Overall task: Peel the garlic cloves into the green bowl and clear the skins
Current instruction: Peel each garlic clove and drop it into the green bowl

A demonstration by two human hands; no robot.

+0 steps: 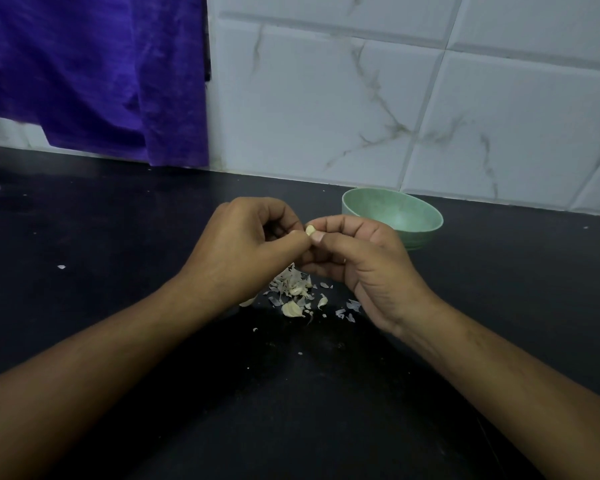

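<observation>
Above the middle of the dark surface point(118, 237), both hands meet over a heap of skins point(291, 284). The left hand point(243, 244) and the right hand point(364, 258) pinch one garlic clove point(310, 230) between them; only its pale, smooth tip shows past the fingers point(317, 237). The fingers of both hands are drawn narrow and closed on that clove, thumb tips pressed together at it. Judged from the grip, the clove is held raised so that loosened skin drops onto the heap below and not into the bowl.

The green bowl point(426, 233) stands on the surface just beyond the right hand, to the far right of the heap, near the wall. It is round, matt and deep-sided. Its inside, as far as seen, shows no cloves, though the near part of the floor is hidden by the rim. Its place beside the working hand would keep the drop of a peeled clove short.

The skins are thin, papery, curled flakes, whitish grey, scattered loosely under and near the hands. Among them lie a few plumper, cream-coloured, crescent-shaped pieces point(291, 309), likely cloves still to be peeled. One stray flake point(61, 267) lies well apart to the left.

Behind, the wall point(430, 98) is glossy, veined white tile; a purple cloth point(101, 71) hangs at far left.

Clearing of skins is not yet begun.
</observation>
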